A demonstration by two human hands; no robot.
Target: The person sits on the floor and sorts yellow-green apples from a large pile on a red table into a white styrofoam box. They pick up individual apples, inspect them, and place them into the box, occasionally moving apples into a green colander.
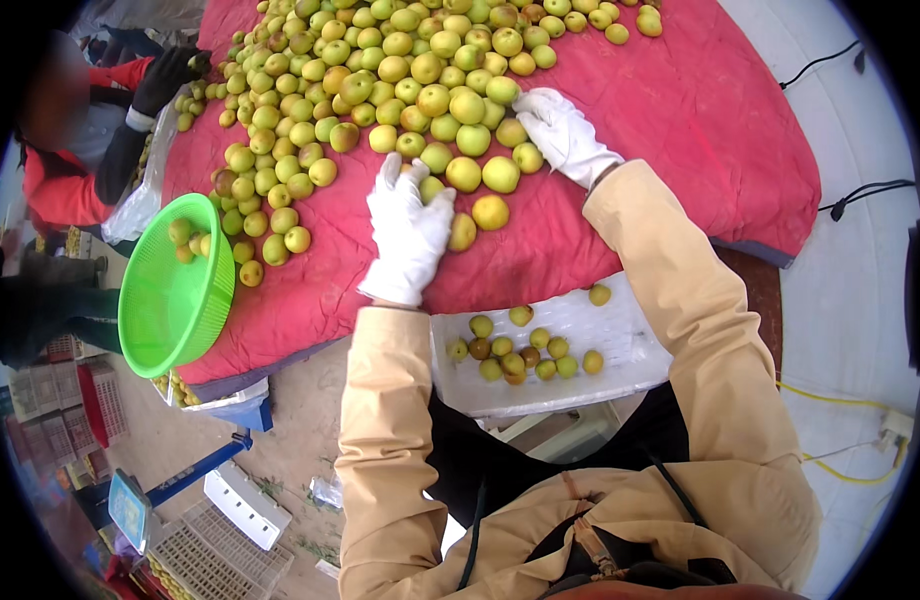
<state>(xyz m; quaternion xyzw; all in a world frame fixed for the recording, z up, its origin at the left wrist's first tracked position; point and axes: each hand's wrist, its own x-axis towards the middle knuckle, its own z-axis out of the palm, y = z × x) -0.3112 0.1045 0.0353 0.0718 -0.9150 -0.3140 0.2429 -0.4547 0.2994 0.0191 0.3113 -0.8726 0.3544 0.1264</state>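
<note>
Many yellow-green round fruits (431, 100), some blushed red, are heaped on a red quilted cloth (692, 120). My left hand (409, 229), in a white glove, lies at the near edge of the heap, its fingers around a fruit (430, 189); whether it grips it I cannot tell. My right hand (561, 136), also in a white glove, rests against the heap's right side, fingertips beside a fruit (502, 90); its palm side is hidden. Below both hands, a white lined tray (460, 397) in front of my body holds several fruits (539, 337).
A green plastic basket (163, 315) with several fruits stands at the cloth's left edge. Beyond it, a person in red sleeves and a dark glove (163, 81) handles fruit. Plastic crates (219, 547) stand on the floor at lower left. Cables (872, 191) run along the white surface at right.
</note>
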